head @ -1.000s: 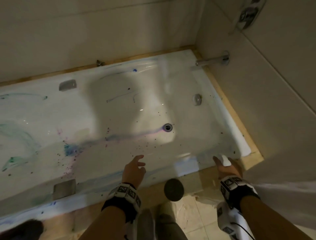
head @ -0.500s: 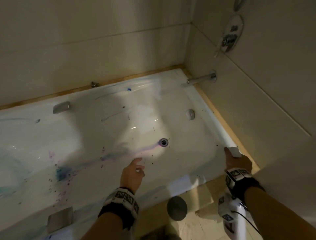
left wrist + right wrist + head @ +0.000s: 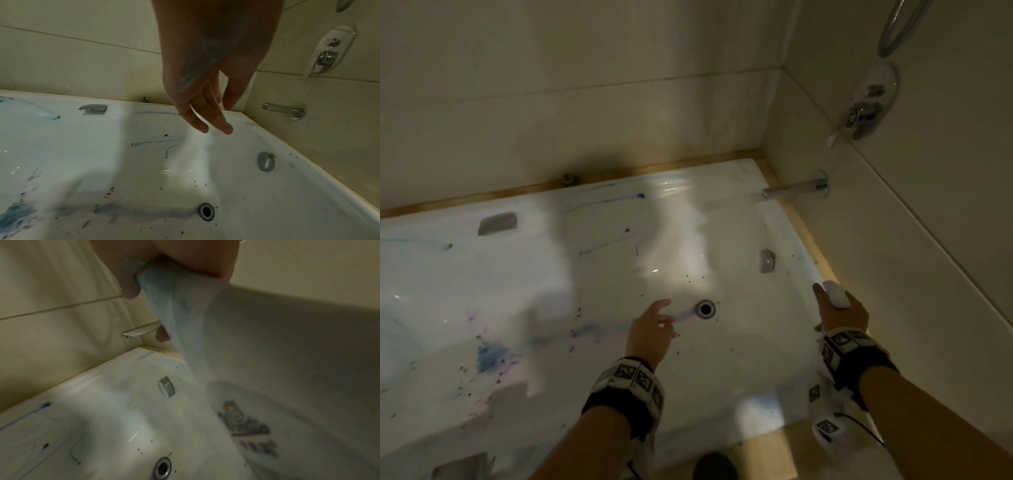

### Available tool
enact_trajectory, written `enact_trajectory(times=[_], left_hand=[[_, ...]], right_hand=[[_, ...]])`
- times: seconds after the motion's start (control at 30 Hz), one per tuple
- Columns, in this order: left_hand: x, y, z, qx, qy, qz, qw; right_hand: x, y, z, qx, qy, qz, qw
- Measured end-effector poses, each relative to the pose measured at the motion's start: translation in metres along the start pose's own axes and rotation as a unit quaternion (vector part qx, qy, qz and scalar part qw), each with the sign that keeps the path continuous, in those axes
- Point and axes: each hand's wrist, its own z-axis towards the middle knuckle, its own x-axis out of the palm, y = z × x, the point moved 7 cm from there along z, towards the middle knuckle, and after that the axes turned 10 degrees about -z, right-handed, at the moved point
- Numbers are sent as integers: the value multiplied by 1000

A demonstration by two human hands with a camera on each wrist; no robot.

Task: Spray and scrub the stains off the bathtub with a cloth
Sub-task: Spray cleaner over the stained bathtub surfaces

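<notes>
I'm in a bathroom: white bathtub (image 3: 784, 233) below me, tiled walls (image 3: 585, 102), chrome spout (image 3: 794, 188), shower mixer (image 3: 869, 102).

chrome spout (image 3: 794, 187): on right tiled wall, over tub corner | mixer plate (image 3: 873, 99): higher up same wall | shower hose (image 3: 900, 27): loop above it

Dim beige tiled walls (image 3: 619, 85) meet at 1 o'clock; chrome spout (image 3: 794, 188), mixer plate (image 3: 873, 99) at 2, perhaps a shower hose (image 3: 900, 31) above
</notes>
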Motion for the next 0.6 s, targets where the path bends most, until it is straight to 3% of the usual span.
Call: enact_trajectory(times=[0.37,0.5,0.6], left_hand=[[-16,-4,66,-23,-38,78,996],[-17,-4,88,-31,-28,65,997],[-22,-7,103,-35,-38,66,997]], right_hand=[[55,62,74,14,65,-19,998],[78,88,80,-6,78,-4,997],[100,126,82,-60,104,-12,993]])
